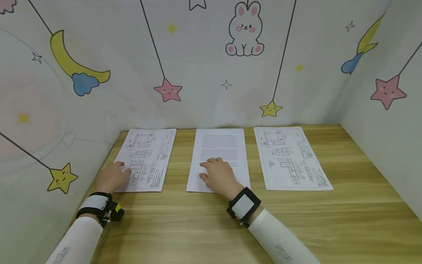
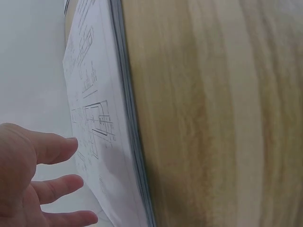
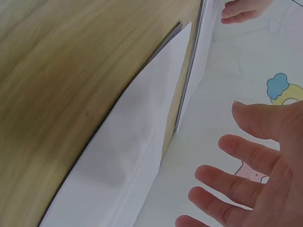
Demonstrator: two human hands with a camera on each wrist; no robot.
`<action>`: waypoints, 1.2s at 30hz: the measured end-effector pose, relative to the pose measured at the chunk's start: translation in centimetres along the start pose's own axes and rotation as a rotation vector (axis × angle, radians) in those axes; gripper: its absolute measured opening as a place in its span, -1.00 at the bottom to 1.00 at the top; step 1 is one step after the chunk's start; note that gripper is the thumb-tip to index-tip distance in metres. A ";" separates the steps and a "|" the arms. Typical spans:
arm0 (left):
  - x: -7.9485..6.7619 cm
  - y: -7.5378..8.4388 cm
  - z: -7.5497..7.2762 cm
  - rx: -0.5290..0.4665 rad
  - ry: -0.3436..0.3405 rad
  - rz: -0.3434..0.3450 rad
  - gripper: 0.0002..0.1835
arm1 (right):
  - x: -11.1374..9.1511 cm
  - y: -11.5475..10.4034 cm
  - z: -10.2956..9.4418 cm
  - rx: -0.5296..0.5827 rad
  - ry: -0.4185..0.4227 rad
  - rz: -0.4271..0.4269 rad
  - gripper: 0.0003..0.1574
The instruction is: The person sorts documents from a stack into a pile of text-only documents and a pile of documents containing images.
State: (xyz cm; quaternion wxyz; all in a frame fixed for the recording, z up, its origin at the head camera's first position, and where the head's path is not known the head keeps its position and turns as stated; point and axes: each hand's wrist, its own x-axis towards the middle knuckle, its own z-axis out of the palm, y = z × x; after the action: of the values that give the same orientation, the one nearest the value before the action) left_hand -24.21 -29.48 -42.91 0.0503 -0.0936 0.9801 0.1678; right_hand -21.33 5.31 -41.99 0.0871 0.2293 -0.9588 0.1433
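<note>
Left hand (image 1: 113, 177): grip wide, nothing held, over left drawing stack (image 1: 150, 157). Right hand (image 1: 221, 178): grip wide, fingers spread, empty, over middle text stack (image 1: 219, 143). Contact unclear for both. Right drawing paper (image 1: 291, 158) apart on desk (image 1: 184, 227); gaps likely keep sets separate, reachable.

Left hand (image 2: 19, 175): digits spread, beside paper stack (image 2: 102, 113), top sheet bearing line drawings; stack lies on wood-grained table (image 2: 213, 118).
</note>
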 end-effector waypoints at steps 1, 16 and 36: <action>0.0 -0.1 0.0 0.006 -0.007 -0.012 -0.36 | 0.1 -0.4 0.1 0.002 -0.013 -0.022 -0.55; 0.5 -0.9 0.8 0.033 -0.068 -0.072 -0.21 | 0.6 -6.5 2.2 0.085 -0.233 -0.211 -0.37; -0.4 0.2 1.7 0.019 -0.226 0.071 0.13 | 0.7 -8.5 4.4 0.054 -0.324 -0.250 -0.33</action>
State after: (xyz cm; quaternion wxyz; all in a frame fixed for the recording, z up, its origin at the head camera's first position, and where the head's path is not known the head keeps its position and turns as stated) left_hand -23.70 -28.63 -44.43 0.1556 -0.0388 0.9724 0.1698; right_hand -18.49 -3.60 -44.03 -0.0575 0.3687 -0.9202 0.1183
